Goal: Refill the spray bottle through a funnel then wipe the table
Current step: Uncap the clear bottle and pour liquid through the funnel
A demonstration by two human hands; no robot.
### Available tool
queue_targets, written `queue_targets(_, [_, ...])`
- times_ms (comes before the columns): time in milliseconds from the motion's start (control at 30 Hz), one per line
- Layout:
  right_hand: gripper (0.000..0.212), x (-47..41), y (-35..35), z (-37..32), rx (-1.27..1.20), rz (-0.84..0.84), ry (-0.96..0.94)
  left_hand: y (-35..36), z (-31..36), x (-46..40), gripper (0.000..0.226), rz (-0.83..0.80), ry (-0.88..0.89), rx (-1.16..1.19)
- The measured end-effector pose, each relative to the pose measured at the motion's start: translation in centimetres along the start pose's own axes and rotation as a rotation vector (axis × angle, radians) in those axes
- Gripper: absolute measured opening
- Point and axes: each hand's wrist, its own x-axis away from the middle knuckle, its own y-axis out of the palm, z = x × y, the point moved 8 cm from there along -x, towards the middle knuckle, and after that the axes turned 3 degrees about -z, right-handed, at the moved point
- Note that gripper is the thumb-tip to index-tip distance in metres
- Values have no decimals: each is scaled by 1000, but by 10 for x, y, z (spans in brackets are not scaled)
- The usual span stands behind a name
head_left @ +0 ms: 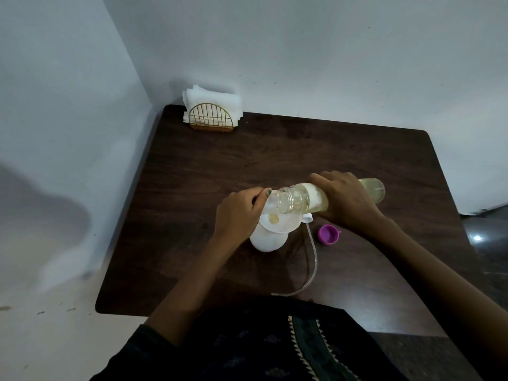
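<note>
no readable text anywhere, white label on the tilted refill bottle (316, 198) at frame centre shows no legible print, no brand, number or sign visible on any other surface

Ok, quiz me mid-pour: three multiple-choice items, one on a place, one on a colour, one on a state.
1. Where does the napkin holder stand?
A. far left corner of the table
B. near right corner
C. beside the cap

2. What colour is the loose cap?
A. green
B. purple
C. white

3. How is the refill bottle held?
A. upright, capped
B. lying on the table
C. tipped over the funnel

Answers: 1 A, it stands by the wall corner. 2 B, purple beside the right hand. 3 C, its open mouth is over the funnel, which the left hand steadies.
</note>
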Motion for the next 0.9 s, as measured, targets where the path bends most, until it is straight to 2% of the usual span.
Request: queue_targets(900, [48,-2,1,1,18,-2,-9,-1,0,-1,30,1,-16,11])
